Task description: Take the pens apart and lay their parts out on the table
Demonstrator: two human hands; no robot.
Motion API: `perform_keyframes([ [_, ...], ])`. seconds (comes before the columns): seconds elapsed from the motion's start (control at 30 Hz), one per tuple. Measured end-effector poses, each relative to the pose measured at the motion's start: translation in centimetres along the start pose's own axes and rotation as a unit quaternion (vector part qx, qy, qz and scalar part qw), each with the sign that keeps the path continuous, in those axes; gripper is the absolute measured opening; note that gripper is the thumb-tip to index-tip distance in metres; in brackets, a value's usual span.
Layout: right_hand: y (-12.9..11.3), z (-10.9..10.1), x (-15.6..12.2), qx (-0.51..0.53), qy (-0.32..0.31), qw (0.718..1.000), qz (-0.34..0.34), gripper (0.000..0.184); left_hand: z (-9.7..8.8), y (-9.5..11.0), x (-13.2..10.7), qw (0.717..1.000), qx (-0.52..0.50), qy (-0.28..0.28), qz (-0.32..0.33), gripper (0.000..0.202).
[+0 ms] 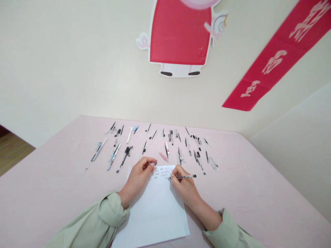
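Note:
A sheet of white paper (157,210) lies in front of me, with rows of dark handwriting near its top edge. My right hand (184,184) is closed around a pen (188,176) with a clear barrel, its tip at the paper by the writing. At the paper's upper left, my left hand (141,175) pinches a small dark pen cap (155,163) between thumb and fingers. Just beyond the hands lie a pink pen part (163,157) and a black pen (124,159).
Several pens and pen parts are spread in rows across the far half of the pink tablecloth (64,165), including a patterned pen (113,157) at left and a clear barrel (213,164) at right. A wall with a red banner (276,58) rises behind.

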State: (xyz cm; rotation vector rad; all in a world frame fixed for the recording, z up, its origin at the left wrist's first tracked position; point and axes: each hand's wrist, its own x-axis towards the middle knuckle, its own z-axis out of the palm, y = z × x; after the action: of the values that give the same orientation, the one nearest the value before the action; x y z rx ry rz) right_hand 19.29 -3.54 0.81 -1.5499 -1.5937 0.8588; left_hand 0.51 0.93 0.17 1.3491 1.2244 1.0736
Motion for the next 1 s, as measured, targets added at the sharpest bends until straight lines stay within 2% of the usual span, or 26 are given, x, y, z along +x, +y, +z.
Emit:
perform_keyframes([
  [0.3,0.1,-0.2,0.1,0.02,0.005,1.0,0.002,0.012,0.0,0.2,-0.1,1.0,-0.012,0.0,-0.008,0.021],
  [0.53,0.4,-0.1,0.7,0.121,0.038,0.992,-0.003,0.009,0.2,-0.1,-0.1,0.998,-0.056,-0.029,-0.017,0.023],
  [0.63,0.5,-0.1,1.0,0.138,0.039,0.99,-0.012,0.008,0.1,-0.2,-0.1,0.999,-0.038,-0.032,-0.005,0.022],
  [0.73,0.5,-0.3,0.8,0.138,0.041,0.989,-0.026,0.015,0.2,-0.4,-0.2,0.999,0.005,-0.026,0.03,0.017],
  [0.87,-0.2,-0.4,0.2,0.128,0.0,0.988,-0.084,0.028,0.6,0.0,-0.6,0.995,0.043,-0.054,0.078,0.009],
  [1.0,-1.0,-0.2,-0.2,0.099,-0.048,0.988,-0.109,0.027,0.9,0.8,-1.3,0.99,0.054,-0.083,0.1,0.007],
])
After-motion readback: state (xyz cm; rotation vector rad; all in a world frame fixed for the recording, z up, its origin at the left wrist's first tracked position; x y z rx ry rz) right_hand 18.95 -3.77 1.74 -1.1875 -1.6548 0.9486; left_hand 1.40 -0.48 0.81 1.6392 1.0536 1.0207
